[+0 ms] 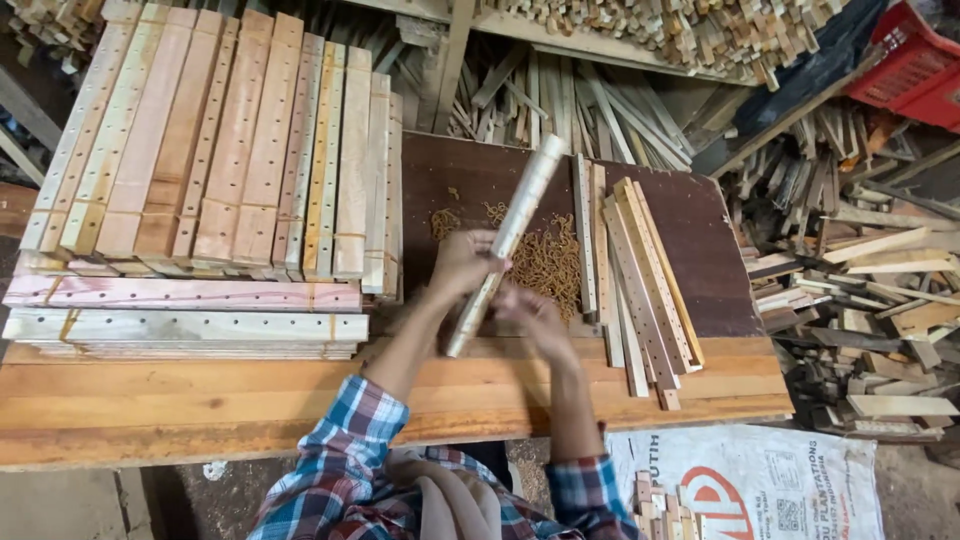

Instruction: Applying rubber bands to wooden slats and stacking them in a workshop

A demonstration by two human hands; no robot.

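The left hand point(462, 262) is closing around the pale wooden slat point(505, 243) near its middle, and the right hand point(528, 308) is gripping its near end, above the dark board point(700, 240). The slat is probably light and stiff (drilled with holes), so holding it mid-length is looking safest.

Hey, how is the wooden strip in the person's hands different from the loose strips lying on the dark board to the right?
The held strip is tilted up off the bench, gripped by the left hand and right hand; the loose strips lie flat, untouched. The held strip is single; the loose strips form a fanned group. All are pale, narrow wood.
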